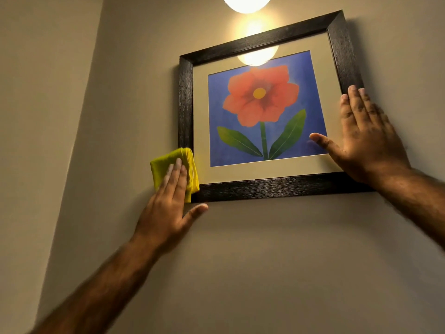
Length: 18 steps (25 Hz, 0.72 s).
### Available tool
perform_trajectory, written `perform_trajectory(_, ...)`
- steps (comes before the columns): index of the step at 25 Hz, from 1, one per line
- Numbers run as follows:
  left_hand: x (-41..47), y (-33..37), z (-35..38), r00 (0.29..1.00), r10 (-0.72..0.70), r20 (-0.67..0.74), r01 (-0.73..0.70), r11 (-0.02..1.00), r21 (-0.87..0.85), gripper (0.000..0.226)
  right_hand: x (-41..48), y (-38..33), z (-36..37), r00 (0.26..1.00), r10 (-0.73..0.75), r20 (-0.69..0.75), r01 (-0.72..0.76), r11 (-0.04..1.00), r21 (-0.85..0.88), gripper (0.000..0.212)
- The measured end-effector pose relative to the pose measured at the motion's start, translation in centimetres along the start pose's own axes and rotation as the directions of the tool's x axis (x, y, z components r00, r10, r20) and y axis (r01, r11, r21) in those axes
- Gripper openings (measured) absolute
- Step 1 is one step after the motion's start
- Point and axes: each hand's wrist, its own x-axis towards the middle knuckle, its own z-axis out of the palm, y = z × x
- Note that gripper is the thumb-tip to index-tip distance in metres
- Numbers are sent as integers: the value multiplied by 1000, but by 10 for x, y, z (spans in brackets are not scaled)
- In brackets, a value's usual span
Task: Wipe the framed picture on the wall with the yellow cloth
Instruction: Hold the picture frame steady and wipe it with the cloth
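Note:
A framed picture (pixel 265 186) hangs on the wall, with a dark wooden frame, a beige mat and a red flower on blue. My left hand (pixel 168 201) presses a folded yellow cloth (pixel 166 162) flat against the frame's lower left corner, fingers on top of the cloth, thumb spread out below the frame. My right hand (pixel 361 138) lies flat and open on the lower right part of the picture, covering the frame's right edge, thumb on the glass.
A lit wall lamp (pixel 246 2) glows just above the frame and reflects in the glass. The beige wall (pixel 277 261) meets another wall in a corner at the left (pixel 79 131).

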Motion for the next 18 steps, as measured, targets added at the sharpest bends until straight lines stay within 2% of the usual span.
perform_trajectory(4, -20, 0, 2, 999, 28, 34, -30, 998, 61, 98, -1, -1, 0, 1000, 5, -4, -5, 1000, 5, 106)
perform_trajectory(8, 58, -6, -13, 999, 5, -39, -3, 999, 48, 102, -1, -2, -2, 1000, 1, 0, -1, 1000, 2, 106)
perform_trajectory(13, 140, -8, -33, 996, -73, -50, 73, 997, 10, 102, 0, -1, -2, 1000, -1, -1, 1, 1000, -9, 106)
perform_trajectory(16, 144, -5, -40, 993, -71, -96, 65, 996, -66, 92, -1, -1, -2, 1000, -3, -3, 3, 1000, -7, 106)
perform_trajectory(18, 153, -6, -59, 974, -88, -211, 64, 991, -120, 70, -1, -1, 0, 1000, -3, -7, 3, 1000, -11, 105)
